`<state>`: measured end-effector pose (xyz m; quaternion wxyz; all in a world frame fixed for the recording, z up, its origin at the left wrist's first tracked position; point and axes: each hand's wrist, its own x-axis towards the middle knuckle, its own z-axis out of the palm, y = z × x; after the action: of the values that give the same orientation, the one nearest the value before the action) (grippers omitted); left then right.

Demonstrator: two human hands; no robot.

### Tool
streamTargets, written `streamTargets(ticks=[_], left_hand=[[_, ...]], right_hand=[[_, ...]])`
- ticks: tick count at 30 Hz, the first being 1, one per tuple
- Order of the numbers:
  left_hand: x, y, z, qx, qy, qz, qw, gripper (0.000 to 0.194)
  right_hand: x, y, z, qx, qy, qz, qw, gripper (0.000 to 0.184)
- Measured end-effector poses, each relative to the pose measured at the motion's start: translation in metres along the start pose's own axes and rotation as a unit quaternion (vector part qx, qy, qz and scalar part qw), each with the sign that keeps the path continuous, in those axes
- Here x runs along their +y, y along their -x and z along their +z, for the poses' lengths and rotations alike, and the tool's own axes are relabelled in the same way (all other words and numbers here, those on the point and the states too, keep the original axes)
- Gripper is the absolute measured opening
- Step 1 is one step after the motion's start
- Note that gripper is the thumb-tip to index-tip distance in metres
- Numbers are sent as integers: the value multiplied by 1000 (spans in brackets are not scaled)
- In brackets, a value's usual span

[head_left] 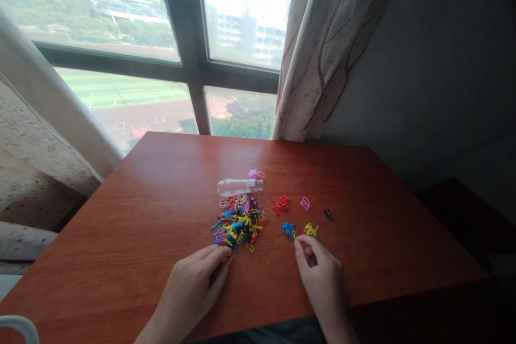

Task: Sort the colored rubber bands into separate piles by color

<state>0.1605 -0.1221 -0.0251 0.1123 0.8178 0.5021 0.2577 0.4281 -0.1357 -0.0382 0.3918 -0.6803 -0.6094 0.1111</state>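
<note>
A heaped pile of small mixed-colour hair ties (pixel 239 221) lies mid-table. My left hand (pixel 197 277) rests at the pile's near edge, thumb and fingers closed together; whatever they may hold is hidden. Between the thumb and forefinger of my right hand (pixel 320 266) is a yellow hair tie (pixel 294 236), just beside a small blue cluster (pixel 288 229). Right of that sits a yellow cluster (pixel 310 230). Farther back are a red cluster (pixel 282 203), a few pink ties (pixel 305 204) and a small black bunch (pixel 328 214).
Behind the pile a clear plastic bottle (pixel 234 187) lies on its side, with a pink-purple looped item (pixel 256 174) beyond it. The brown wooden table (pixel 161 172) ends at a window with curtains (pixel 318 54). A white curved object (pixel 18 325) shows at lower left.
</note>
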Motion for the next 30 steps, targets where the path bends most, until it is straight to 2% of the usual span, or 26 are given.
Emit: streamTargets(ticks=[3,6,9,13,21,30], left_hand=[[0,1,0,0,-1,-1,1000,16],[-1,2,0,-4,-1,-3,1000,16],[-1,2,0,-7,-1,-3,1000,17],[-1,1,0,-10,-6,-3,1000,18],[0,-1,-1,-5,6,3,1000,18],[-2,1,1,-1,3,4,1000,17]], right_hand=[[24,-14,-17,37,41,23,998,30],[40,-24,-26,33,69,34,997,34],[48,-28,-27,21,83,41,995,36],[50,-28,-23,5,91,49,995,37],[47,-31,-27,14,87,61,994,36],[43,-56,-25,-69,172,71,980,36]])
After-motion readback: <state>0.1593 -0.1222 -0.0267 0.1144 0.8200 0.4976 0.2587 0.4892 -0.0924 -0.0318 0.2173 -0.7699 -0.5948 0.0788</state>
